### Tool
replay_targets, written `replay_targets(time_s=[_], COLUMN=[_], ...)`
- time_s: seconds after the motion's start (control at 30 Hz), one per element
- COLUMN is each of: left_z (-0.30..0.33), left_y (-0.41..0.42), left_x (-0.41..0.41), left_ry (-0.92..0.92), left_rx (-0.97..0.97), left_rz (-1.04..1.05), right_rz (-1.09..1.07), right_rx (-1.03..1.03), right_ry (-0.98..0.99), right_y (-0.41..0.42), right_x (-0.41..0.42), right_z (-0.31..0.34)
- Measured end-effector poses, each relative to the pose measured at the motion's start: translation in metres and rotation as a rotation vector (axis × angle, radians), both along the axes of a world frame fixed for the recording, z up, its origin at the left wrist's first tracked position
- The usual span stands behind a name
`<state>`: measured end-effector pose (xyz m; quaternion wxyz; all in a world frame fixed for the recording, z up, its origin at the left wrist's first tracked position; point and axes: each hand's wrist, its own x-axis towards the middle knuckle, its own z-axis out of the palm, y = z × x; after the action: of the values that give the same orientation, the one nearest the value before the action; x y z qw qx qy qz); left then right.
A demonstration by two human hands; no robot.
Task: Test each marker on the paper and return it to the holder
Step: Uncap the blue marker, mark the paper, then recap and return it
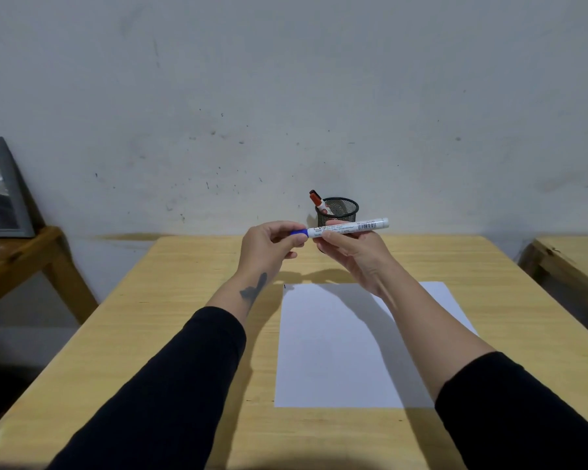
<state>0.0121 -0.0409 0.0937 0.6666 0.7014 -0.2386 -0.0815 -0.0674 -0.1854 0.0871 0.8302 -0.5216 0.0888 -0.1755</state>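
I hold a white marker with a blue cap level above the table, in front of the holder. My right hand grips its white barrel. My left hand pinches the blue cap at the marker's left end. Behind them a black mesh holder stands near the table's far edge, with a red-capped marker leaning out to the left. A white sheet of paper lies flat on the table below my forearms, with a small dark mark at its top left corner.
The light wooden table runs to the grey wall behind. A lower wooden table with a grey framed object stands at the left. Another wooden table edge shows at the right.
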Motion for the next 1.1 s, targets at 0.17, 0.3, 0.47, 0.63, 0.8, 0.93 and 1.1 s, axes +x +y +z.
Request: replay_targets(time_s=[0.17, 0.3, 0.47, 0.63, 0.8, 0.93, 1.1], left_z=[0.004, 0.0, -0.002, 0.009, 0.019, 0.019, -0.014], left_y=[-0.001, -0.004, -0.008, -0.012, -0.033, -0.05, -0.08], left_x=[-0.002, -0.006, -0.002, 0.01, 0.003, 0.013, 0.037], left_ry=[-0.069, -0.072, -0.049, -0.105, -0.19, -0.146, -0.055], left_rx=[0.021, -0.002, -0.019, 0.03, 0.053, 0.07, 0.307], left_rz=[0.004, 0.02, 0.07, 0.169, 0.085, 0.071, 0.095], right_rz=[0.001, 0.004, -0.069, -0.462, -0.5, -0.522, -0.585], right_rx=[-0.031, -0.012, -0.023, -0.745, -1.424, -1.174, -1.01], right_ry=[-0.025, -0.023, 0.026, 0.234, 0.214, 0.176, 0.1], right_y=[-0.002, -0.002, 0.0, -0.018, -0.015, -0.032, -0.055], right_x=[-0.002, -0.002, -0.003, -0.009, 0.003, 0.021, 0.055], right_z=[-0.001, -0.005, -0.001, 0.006, 0.015, 0.023, 0.061])
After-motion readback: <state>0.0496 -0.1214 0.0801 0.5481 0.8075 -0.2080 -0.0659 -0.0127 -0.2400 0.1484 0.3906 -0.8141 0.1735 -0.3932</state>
